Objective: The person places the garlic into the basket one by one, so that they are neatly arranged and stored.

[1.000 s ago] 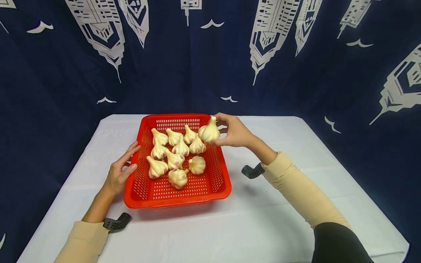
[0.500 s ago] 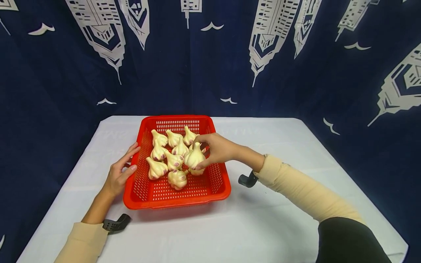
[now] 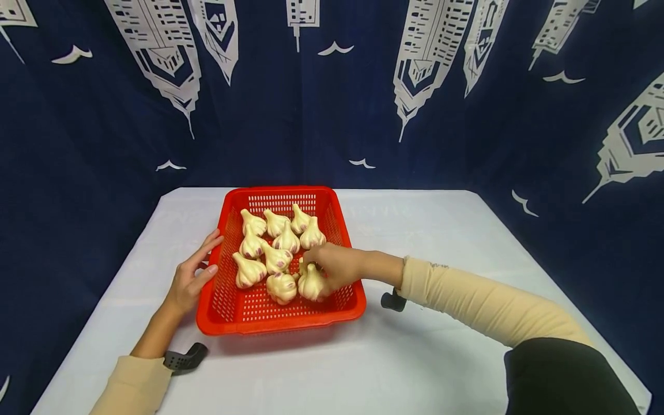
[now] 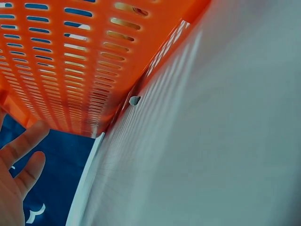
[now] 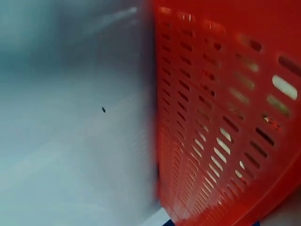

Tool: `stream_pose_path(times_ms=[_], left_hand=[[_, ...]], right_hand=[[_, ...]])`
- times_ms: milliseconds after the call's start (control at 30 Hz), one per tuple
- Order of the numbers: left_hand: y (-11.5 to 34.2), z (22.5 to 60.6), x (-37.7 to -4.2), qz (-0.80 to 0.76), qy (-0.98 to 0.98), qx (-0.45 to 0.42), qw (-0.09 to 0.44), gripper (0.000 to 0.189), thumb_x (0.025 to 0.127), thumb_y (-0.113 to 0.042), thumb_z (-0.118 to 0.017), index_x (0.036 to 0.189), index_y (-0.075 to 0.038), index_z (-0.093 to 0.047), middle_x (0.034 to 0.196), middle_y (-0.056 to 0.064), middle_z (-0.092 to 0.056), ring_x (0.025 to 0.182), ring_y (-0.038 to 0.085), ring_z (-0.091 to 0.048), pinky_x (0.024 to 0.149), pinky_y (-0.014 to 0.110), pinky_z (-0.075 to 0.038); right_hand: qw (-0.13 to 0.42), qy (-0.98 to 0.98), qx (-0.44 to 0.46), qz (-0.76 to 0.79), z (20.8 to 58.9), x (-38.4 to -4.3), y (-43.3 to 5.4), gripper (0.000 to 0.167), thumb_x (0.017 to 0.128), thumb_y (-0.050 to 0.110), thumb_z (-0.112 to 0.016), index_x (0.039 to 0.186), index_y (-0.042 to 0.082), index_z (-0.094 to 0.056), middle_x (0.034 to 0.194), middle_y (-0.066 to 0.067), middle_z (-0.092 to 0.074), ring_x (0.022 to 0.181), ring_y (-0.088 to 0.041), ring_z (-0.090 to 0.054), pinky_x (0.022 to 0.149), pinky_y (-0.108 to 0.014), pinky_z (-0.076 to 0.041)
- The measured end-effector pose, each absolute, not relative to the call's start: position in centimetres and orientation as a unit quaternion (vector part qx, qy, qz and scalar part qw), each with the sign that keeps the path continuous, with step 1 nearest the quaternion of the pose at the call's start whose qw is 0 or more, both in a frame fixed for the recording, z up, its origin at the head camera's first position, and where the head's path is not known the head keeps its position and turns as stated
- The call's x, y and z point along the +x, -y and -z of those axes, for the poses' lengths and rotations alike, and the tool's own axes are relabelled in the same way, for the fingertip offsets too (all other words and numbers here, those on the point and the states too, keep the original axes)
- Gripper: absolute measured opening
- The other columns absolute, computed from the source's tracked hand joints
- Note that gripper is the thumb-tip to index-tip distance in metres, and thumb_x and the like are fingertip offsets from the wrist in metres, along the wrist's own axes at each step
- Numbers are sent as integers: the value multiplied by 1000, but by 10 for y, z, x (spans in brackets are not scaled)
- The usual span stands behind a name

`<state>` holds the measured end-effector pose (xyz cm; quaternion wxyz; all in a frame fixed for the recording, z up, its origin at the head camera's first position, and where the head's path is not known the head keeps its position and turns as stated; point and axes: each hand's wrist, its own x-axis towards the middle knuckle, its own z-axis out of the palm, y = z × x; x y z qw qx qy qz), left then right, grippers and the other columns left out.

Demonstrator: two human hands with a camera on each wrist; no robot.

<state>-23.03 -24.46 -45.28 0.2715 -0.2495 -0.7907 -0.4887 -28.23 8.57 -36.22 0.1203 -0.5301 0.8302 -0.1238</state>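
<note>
In the head view a red plastic basket [image 3: 282, 324] with slotted walls holds several garlic bulbs [image 3: 251, 271], pale with purple streaks. My right hand [image 3: 337, 266] reaches over its right side and grips a garlic bulb [image 3: 313, 284] low in the front right part, stem up. Another bulb behind that one is mostly covered by the fingers. My left hand [image 3: 188, 282] rests at the left rim, its fingers extended along the edge. The left wrist view shows those fingers [image 4: 29, 141] fairly straight beside the slotted wall. Basket wall [image 5: 225, 117] fills much of the right wrist view.
The basket stands on a white-covered table [image 3: 441, 357]. A dark blue curtain [image 3: 332, 115] with white building prints hangs behind the table. Dark wrist devices [image 3: 187, 358] sit at both cuffs. A small dark speck [image 5: 103, 109] lies on the cloth.
My right hand has carried the garlic bulb from above the basket's back right rim down and forward into its front right part. The left hand has stayed at the left rim.
</note>
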Motion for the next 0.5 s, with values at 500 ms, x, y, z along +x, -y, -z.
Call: stream_pose_path(times_ms=[500], left_hand=[[243, 455, -230, 495, 786, -250, 274, 54, 85, -2, -50, 138, 2, -54, 150, 18, -44, 96, 2, -58, 76, 19, -42]], right_hand=[[121, -849, -515, 9, 368, -270, -82, 43, 71, 12, -86, 100, 11, -55, 89, 2, -56, 80, -13, -58, 74, -22, -49]])
